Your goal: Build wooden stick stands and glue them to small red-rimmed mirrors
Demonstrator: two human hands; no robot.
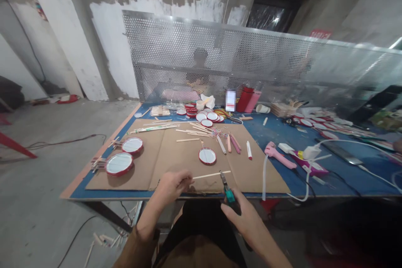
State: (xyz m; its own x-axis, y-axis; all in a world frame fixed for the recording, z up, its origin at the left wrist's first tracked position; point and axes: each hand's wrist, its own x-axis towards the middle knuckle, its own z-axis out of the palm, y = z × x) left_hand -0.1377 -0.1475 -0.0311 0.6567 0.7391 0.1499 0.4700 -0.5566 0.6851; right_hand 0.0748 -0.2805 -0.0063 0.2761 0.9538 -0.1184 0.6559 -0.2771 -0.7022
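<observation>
My left hand (173, 185) pinches one end of a thin wooden stick (207, 175) held level over the near edge of the cardboard sheet (176, 157). In my right hand (245, 213) is a pair of cutting pliers (229, 194) with dark and teal handles. Its jaws lie at the stick near the far right end; whether they are fully closed cannot be made out. Just beyond the stick lies a round red-rimmed white disc (207, 156) with a small stick at its top. Two larger red-rimmed discs (119, 163) with sticks attached rest at the left.
Loose wooden sticks (197, 127), markers (249, 150) and more discs (212, 116) lie farther back. A pink glue gun (279, 155), a power strip (309, 163) and cables are on the blue table at right. A phone (230, 100) and red bottle (244, 99) stand before the perforated metal screen (176, 58).
</observation>
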